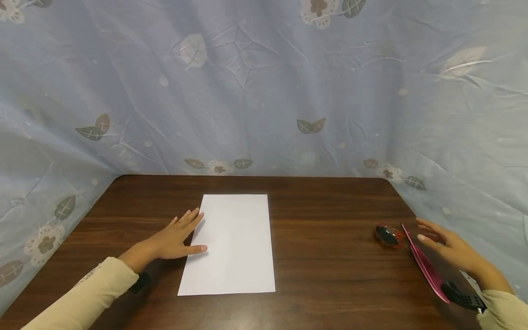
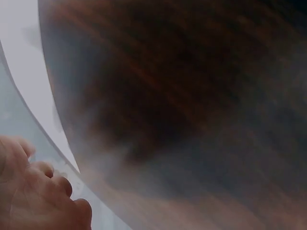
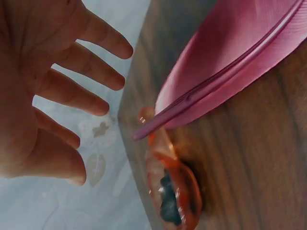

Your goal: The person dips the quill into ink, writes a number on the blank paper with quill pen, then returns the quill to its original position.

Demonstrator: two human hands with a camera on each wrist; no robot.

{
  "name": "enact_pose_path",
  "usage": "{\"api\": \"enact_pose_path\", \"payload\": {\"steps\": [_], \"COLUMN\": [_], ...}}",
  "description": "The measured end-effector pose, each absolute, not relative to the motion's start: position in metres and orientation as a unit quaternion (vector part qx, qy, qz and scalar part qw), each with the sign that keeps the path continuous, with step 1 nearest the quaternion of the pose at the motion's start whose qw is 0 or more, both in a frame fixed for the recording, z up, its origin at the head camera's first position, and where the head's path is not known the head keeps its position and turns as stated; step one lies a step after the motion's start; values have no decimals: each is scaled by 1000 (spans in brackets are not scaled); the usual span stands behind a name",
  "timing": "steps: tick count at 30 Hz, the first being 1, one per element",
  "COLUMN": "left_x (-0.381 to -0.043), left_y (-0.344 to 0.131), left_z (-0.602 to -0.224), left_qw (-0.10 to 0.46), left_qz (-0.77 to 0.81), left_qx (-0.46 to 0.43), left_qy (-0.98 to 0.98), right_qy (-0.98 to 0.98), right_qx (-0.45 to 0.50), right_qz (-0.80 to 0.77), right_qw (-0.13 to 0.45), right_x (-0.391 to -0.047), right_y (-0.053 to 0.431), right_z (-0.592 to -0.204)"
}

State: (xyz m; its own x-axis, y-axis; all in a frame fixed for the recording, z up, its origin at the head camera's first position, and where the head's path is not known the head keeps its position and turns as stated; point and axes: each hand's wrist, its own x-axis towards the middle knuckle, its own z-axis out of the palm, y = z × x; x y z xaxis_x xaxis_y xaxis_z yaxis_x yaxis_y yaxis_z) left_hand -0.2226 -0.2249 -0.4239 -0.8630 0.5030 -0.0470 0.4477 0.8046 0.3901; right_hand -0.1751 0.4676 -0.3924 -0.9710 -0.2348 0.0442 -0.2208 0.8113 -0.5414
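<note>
Pink feather (image 3: pixel 225 57), over on the surface (image 1: pixel 330 256)'s right, probably light and easily creased, so pinch the stiffer quill (image 3: pixel 158 121), with the right hand (image 1: pixel 453 250) beside it, fingers spread and empty, the left hand (image 1: pixel 175 238) splayed, gripping nothing, over white paper (image 1: pixel 235 243)'s edge.

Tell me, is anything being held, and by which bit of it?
Nothing is held. The left grip is spread over the left edge of the paper, and the right grip is beside the pink feather-like thing, not around it.
</note>
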Motion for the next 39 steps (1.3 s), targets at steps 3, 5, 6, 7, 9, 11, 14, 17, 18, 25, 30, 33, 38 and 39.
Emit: {"api": "enact_pose_path", "payload": {"steps": [3, 5, 6, 7, 9, 11, 14, 17, 18, 25, 30, 33, 38, 39], "left_x": [-222, -222, -221, -221, -221, -220, -220, -221, -221, -222, -222, -221, -220, -220], "left_y": [-224, -224, -224, -224, -223, -223, -225, -226, -226, -226, -226, -225, -225, -225], "left_z": [-427, -429, -430, -430, -432, -432, -434, -436, -436, -438, -436, -434, -432, -432], "left_qw": [78, 80, 83, 86, 91, 97, 104, 109, 110, 114, 121, 123, 125, 126], "left_qz": [194, 195, 196, 195, 192, 192, 189, 190, 189, 187, 181, 179, 181, 180], "left_qx": [261, 267, 267, 267, 263, 258, 254, 254, 254, 254, 250, 250, 249, 248], "left_qy": [943, 940, 940, 940, 941, 942, 943, 942, 942, 942, 943, 944, 943, 944], "right_qy": [948, 945, 944, 942, 938, 931, 917, 907, 905, 907, 909, 914, 917, 917], "right_qx": [-118, -121, -121, -123, -125, -135, -158, -185, -191, -189, -177, -164, -148, -144], "right_qz": [-295, -305, -308, -311, -323, -340, -367, -378, -378, -373, -376, -370, -368, -370], "right_qw": [13, 13, 11, 10, 8, 7, -9, -31, -39, -50, -43, -42, -34, -34], "right_x": [-175, -174, -174, -174, -174, -175, -176, -179, -179, -183, -186, -188, -189, -189], "right_y": [473, 476, 477, 478, 480, 480, 481, 480, 480, 477, 477, 476, 473, 472], "right_z": [-401, -405, -407, -409, -413, -417, -423, -428, -429, -435, -438, -438, -436, -436]}}
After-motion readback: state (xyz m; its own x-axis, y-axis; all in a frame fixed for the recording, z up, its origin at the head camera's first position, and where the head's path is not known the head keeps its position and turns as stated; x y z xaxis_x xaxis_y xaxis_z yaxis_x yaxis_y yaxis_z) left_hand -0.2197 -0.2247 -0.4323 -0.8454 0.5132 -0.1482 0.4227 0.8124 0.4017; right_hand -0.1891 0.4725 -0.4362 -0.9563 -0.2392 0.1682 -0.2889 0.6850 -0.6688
